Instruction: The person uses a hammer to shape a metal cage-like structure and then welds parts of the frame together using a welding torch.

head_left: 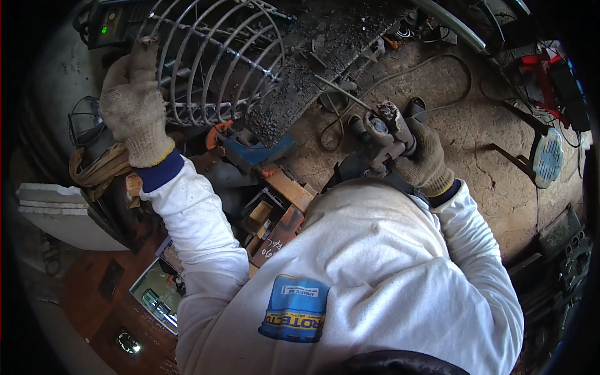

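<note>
At the upper left stands a domed cage (220, 57) of curved metal bars. My left hand (133, 103), in a knitted work glove, holds it at its left rim; one finger points up along the bars, and a bare fingertip shows through the glove. In my right hand (426, 161), also gloved, is a welding electrode holder (389, 140), gripped in front of my waist. A thin welding rod (344, 92) sticks out of it to the upper left, toward the dark table, with its tip short of the cage.
The dark worktable (312, 56) is strewn with black grit. A welding machine (103, 28) with a green display stands at the far left. A cable (459, 57) loops over the concrete floor. Below the table lies an open toolbox (275, 228). A pedal-shaped metal piece (547, 157) is at right.
</note>
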`<state>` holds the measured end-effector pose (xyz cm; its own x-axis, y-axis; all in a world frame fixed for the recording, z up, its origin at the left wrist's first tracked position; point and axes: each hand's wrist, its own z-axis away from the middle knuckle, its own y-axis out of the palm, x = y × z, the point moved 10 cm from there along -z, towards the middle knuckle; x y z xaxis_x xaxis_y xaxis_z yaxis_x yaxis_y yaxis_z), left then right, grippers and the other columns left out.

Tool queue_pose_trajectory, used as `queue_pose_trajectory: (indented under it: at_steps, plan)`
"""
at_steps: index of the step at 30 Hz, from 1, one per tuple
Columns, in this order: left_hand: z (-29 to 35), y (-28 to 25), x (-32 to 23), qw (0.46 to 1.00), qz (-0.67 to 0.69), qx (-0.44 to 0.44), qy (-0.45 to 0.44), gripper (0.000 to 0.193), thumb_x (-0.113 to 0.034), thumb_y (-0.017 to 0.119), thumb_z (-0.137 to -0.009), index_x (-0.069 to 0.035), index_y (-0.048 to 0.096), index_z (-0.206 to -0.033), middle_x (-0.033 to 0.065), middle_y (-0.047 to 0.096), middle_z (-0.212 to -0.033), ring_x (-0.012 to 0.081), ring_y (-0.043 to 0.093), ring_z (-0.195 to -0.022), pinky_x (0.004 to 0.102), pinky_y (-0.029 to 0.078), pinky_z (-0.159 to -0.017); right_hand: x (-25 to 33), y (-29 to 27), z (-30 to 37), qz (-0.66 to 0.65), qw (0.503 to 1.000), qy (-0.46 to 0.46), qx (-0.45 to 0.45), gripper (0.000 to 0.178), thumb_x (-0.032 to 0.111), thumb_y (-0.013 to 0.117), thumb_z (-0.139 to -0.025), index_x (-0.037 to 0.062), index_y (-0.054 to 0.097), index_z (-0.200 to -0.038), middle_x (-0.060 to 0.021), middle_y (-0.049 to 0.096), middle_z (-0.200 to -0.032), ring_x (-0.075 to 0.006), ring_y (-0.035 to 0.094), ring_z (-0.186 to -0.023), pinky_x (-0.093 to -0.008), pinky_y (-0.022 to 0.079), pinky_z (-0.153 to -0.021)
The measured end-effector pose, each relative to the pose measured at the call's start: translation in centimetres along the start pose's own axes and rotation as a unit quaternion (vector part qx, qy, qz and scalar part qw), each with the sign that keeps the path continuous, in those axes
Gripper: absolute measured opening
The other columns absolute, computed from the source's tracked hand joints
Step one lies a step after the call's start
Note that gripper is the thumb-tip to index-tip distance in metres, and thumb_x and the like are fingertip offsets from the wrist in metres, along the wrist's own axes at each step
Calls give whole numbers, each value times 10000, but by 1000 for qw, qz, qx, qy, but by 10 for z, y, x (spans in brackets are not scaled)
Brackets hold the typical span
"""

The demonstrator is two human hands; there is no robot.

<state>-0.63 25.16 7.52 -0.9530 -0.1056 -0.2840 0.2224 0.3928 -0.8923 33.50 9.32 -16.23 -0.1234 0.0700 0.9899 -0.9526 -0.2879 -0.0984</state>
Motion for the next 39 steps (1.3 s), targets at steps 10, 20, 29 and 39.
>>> queue_pose_trajectory:
  at_steps: [10,20,29,39]
  plan:
    - [-19,10,20,964,257,-9,62,353,-365,728,-873,-25,718,-968,93,700,-780,166,664,-698,316,523,-653,9,6,-16,-23,1000,9,20,473,266,768,-718,-28,635,-1065,-169,698,-890,-285,707,-786,-363,545,-708]
    - [-14,7,-12,999,-11,-48,-6,637,-625,632,-848,-13,728,-994,118,705,-838,215,640,-750,346,495,-709,15,6,-24,8,1000,-19,-6,500,254,779,-701,-27,629,-1087,-175,699,-915,-277,708,-799,-362,550,-725]
    - [-2,-7,-23,995,-59,-74,30,626,-617,644,-839,-11,725,-970,115,698,-789,225,632,-710,352,489,-666,15,11,-25,4,1000,-15,3,509,249,788,-692,-33,623,-1081,-169,696,-912,-283,712,-814,-362,553,-726]
    - [14,-21,-39,994,-69,-77,23,623,-601,706,-812,14,723,-911,114,680,-727,222,635,-661,349,494,-657,18,-4,-23,38,999,-10,-23,479,268,780,-710,-28,633,-1056,-169,704,-875,-282,714,-784,-360,556,-706]
